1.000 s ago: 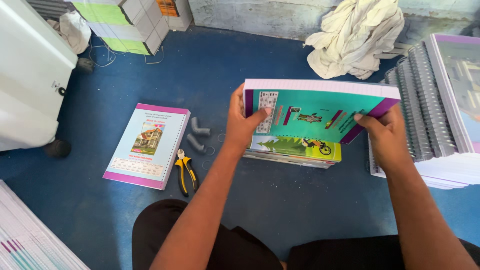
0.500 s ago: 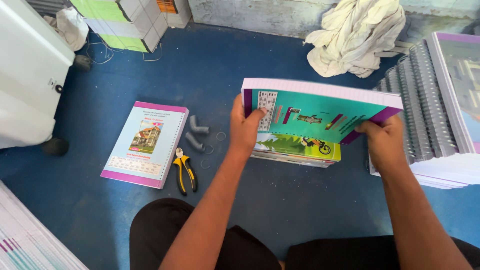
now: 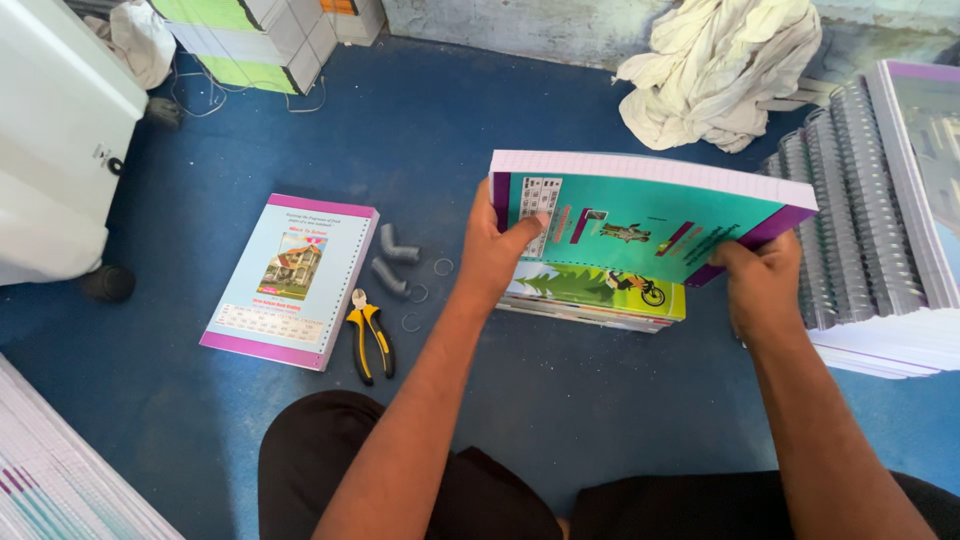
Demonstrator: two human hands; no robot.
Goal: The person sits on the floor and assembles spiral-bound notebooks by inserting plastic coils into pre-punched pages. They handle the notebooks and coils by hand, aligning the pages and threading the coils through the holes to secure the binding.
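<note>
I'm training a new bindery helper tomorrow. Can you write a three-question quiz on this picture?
1. True or false: both hands grip the teal book.
2. What tool lies right of the pink-edged book? A) scissors B) pliers C) stapler
3. Fill in: under the teal book lies a ____ book.

Key: 1. True: left hand and right hand each hold a side. 2. B, the pliers. 3. Green, the green book.

light: bright, even daylight | shadows: soft | focus: sharp | glare: top-right washed out
</note>
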